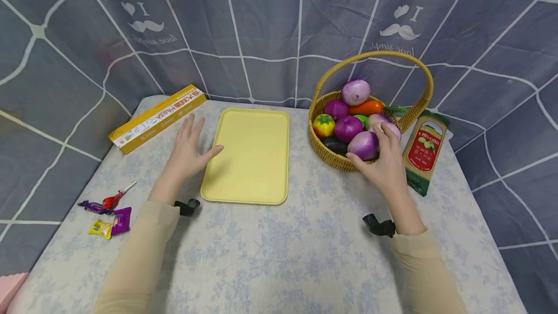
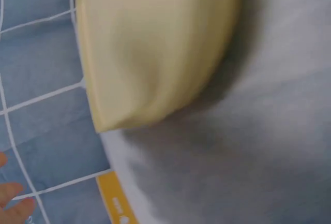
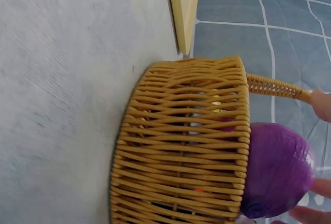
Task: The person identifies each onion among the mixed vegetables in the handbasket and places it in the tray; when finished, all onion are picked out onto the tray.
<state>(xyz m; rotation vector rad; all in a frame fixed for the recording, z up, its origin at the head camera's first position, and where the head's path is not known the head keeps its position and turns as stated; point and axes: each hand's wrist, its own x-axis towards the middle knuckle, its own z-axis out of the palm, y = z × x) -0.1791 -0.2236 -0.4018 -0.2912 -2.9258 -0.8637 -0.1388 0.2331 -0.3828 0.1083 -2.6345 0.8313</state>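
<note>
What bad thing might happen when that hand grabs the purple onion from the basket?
The right hand curls round a purple onion at the front rim of the wicker basket. The vegetables are heaped, so lifting it might make the top onion roll out. The olive oil packet stands right beside the basket and could get knocked by the hand. The left hand rests by the yellow tray, not steadying the basket, so it may shift.

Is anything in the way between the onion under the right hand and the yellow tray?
Only the basket's near rim; the onion must clear it. The cloth between basket and tray shows nothing else, and the left hand rests at the tray's far edge.
</note>
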